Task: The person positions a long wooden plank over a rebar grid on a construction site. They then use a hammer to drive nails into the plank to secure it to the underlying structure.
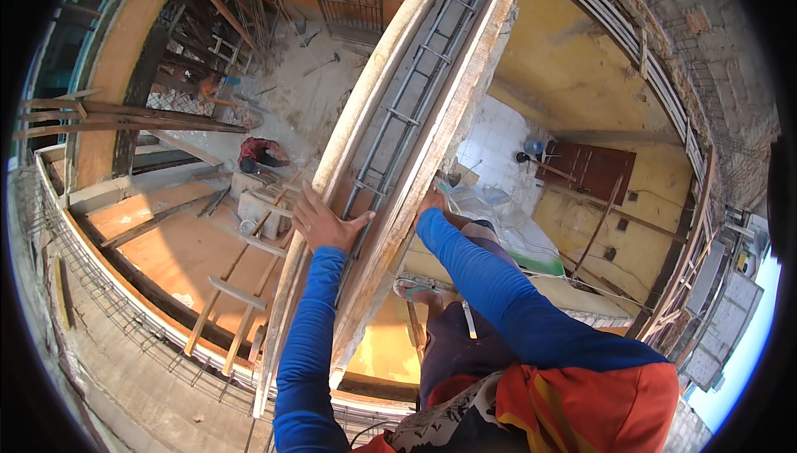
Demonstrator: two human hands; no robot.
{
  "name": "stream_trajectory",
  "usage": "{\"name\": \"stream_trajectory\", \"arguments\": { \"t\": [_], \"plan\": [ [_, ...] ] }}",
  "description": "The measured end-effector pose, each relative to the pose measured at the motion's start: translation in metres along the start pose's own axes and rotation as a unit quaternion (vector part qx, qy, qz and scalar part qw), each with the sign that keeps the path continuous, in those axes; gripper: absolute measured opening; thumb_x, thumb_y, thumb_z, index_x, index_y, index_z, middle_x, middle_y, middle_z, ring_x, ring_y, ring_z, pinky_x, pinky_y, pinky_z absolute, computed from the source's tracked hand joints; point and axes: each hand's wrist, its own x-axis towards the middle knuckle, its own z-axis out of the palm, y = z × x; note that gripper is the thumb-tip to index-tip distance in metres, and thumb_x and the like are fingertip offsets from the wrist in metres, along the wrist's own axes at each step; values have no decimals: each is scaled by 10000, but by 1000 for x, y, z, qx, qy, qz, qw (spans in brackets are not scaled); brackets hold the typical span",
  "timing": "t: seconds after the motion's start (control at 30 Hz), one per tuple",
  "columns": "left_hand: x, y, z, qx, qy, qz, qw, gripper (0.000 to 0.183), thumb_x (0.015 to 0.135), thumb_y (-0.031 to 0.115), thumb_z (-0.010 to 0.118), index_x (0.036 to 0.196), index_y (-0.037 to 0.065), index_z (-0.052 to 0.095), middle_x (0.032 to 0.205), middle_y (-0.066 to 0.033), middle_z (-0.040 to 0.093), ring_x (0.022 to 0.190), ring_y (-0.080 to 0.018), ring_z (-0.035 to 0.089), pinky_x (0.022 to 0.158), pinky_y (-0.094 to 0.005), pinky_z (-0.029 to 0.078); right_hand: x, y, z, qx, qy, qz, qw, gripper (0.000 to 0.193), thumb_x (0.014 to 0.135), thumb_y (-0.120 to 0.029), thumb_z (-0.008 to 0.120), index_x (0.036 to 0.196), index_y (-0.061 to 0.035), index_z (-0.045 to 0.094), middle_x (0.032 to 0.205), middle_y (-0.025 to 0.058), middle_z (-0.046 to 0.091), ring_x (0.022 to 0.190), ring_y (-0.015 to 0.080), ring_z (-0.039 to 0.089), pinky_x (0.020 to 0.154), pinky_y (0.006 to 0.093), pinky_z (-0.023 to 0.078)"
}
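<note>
A long wooden formwork trough runs upward through the middle, with a left plank [365, 92] and a right plank [465, 96] as its sides. Between them lies a rebar cage [404, 117] of long steel bars with cross ties. My left hand [322, 220] rests on the top edge of the left plank, fingers spread, its thumb stretched out over the trough. Against the outer face of the right plank is my right hand [429, 201]; its fingers are mostly hidden, so its grip cannot be made out. Both my forearms wear blue sleeves.
I am high above the floors of two rooms. A wooden ladder [237, 308] leans below on the left, near a person [262, 154] in red. To the right are plastic sheeting [506, 220], a brown door [585, 172] and wooden poles. Exposed rebar [158, 341] lines the outer wall.
</note>
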Motion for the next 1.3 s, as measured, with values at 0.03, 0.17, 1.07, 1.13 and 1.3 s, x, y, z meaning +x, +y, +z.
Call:
{"name": "stream_trajectory", "arguments": {
  "t": [0.03, 0.17, 1.07, 1.13, 1.3],
  "plan": [
    [0, 3, -1, 15, -14, -7, 1000, 1454, 482, 770, 787, 1516, -4, 119, 1460, -257, 334, 1320, -427, 350, 1106, -568, 237, 0, 0, 0, 14, -6, 5, 1000, 463, 1022, -377, 390, 1208, 8, 568, 1210, 152, 640, 1029, 338, 641, 863, 429, 520],
    [1, 9, -7, 27, -49, -24, 998, 1501, 478, 724, 825, 1523, -6, 34, 1491, -260, 273, 1348, -416, 315, 1126, -557, 216, 0, -2, -1, 51, -21, 22, 998, 466, 1021, -384, 393, 1211, 4, 569, 1207, 146, 641, 1027, 337, 641, 861, 429, 521],
    [1, -1, -8, 6, -111, -30, 993, 1498, 504, 682, 834, 1526, -7, -16, 1483, -306, 237, 1376, -445, 264, 1135, -590, 157, -40, -29, 17, 11, 2, 56, 998, 392, 995, -305, 521, 1216, 13, 579, 1143, 141, 659, 944, 327, 665, 791, 459, 561],
    [2, 1, -10, 25, -113, -26, 993, 1490, 515, 683, 828, 1527, -7, -21, 1488, -294, 232, 1367, -438, 268, 1135, -569, 164, -35, -26, 15, 32, -5, 47, 998, 409, 990, -312, 523, 1234, 14, 566, 1163, 151, 654, 963, 330, 659, 802, 454, 567],
    [2, 3, -6, 36, -107, -27, 993, 1503, 523, 699, 821, 1528, -5, -46, 1480, -303, 246, 1363, -445, 274, 1131, -572, 172, -10, -13, 1, 40, -48, 44, 997, 485, 1035, -377, 345, 1343, -44, 514, 1297, 136, 598, 1115, 339, 594, 939, 441, 502]
  ]
}}
